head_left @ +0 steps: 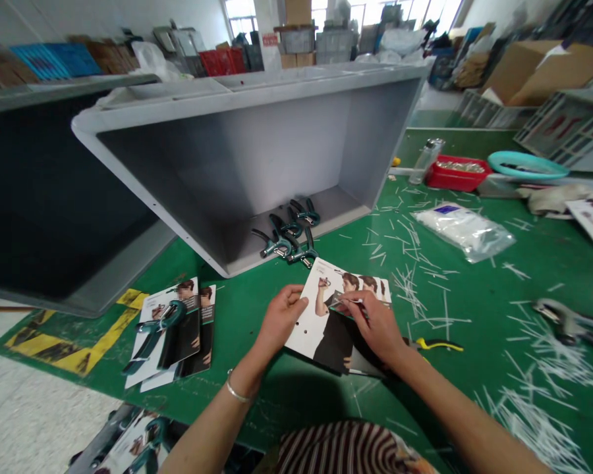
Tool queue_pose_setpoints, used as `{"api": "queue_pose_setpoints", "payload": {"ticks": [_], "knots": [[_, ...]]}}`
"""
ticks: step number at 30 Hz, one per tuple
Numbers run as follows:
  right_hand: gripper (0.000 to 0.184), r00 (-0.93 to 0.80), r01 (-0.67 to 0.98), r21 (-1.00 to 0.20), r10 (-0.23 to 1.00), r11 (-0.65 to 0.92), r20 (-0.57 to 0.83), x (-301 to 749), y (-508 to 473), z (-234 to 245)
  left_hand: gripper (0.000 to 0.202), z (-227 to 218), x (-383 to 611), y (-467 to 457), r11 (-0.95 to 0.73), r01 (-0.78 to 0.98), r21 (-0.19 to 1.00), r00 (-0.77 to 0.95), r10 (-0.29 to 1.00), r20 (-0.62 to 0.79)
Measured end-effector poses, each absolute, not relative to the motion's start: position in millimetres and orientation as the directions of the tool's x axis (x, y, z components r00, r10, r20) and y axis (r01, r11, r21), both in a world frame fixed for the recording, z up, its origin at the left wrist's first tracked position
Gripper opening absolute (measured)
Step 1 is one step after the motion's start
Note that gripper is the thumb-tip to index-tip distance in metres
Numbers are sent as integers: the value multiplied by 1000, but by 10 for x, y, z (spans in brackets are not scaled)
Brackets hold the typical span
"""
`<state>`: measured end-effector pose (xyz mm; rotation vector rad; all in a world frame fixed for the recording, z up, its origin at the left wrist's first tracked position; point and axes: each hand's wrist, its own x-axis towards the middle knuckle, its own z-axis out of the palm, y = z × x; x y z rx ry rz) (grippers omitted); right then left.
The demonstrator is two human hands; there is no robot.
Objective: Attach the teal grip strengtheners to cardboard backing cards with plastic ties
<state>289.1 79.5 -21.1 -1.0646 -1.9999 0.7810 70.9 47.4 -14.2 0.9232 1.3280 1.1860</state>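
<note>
My left hand (282, 316) grips the left edge of a printed backing card (309, 336), thumb on top. More cards lie fanned beneath its right side. My right hand (375, 322) is over the card's middle, fingertips pinched together; what they hold, if anything, is too small to make out. Beyond the cards, several hand grip strengtheners (289, 230) with dark handles and metal springs lie in the mouth of a tipped grey bin (296, 145). To the left, another grip strengthener (163, 319) rests on a printed card (145, 352), with a second card under it.
Yellow-handled pliers (437, 344) lie beside my right wrist. White plastic strips (543, 421) are scattered across the green table (464, 276). Farther right are a clear bag (462, 227), a larger pair of pliers (568, 319), a red tray (457, 174) and a turquoise basin (526, 164).
</note>
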Motion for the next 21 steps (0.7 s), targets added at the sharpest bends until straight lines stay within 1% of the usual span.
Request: {"api": "queue_pose_setpoints", "payload": {"ticks": [3, 5, 9, 11, 12, 13, 15, 16, 17, 18, 19, 21], "knots": [[16, -333, 326, -851, 893, 411, 303, 2777, 730, -269, 47, -164, 696, 474, 177, -190, 966, -122, 972, -202], [14, -282, 272, -886, 911, 376, 300, 2713, 694, -308, 46, -257, 724, 454, 154, -157, 975, -142, 974, -177], [11, -309, 244, -897, 907, 367, 287, 2669, 671, -350, 25, -436, 788, 394, 185, 69, 980, -137, 975, -174], [10, -328, 235, -893, 896, 385, 300, 2679, 677, -350, 24, -412, 797, 363, 161, 180, 970, -116, 983, -141], [11, -335, 228, -894, 893, 386, 301, 2687, 683, -347, 21, -371, 797, 346, 135, 266, 954, -110, 988, -109], [12, -337, 221, -899, 894, 379, 294, 2696, 689, -344, 16, -319, 795, 329, 117, 371, 921, -116, 990, -79], [13, -334, 207, -915, 904, 347, 267, 2714, 699, -339, 9, -210, 789, 291, 134, 579, 804, -170, 985, -42], [13, -330, 199, -924, 910, 327, 251, 2723, 702, -338, 11, -167, 785, 270, 162, 636, 755, -203, 978, -40], [13, -327, 190, -932, 915, 310, 238, 2731, 704, -338, 16, -134, 778, 247, 180, 654, 735, -216, 975, -47], [13, -325, 182, -937, 917, 299, 230, 2738, 704, -339, 20, -110, 767, 221, 173, 633, 754, -195, 979, -61], [13, -325, 176, -939, 918, 295, 227, 2744, 703, -340, 23, -93, 752, 192, 144, 578, 803, -132, 988, -82], [12, -322, 170, -939, 917, 299, 234, 2750, 700, -344, 26, -60, 710, 125, 93, 412, 907, 54, 991, -126]]}}
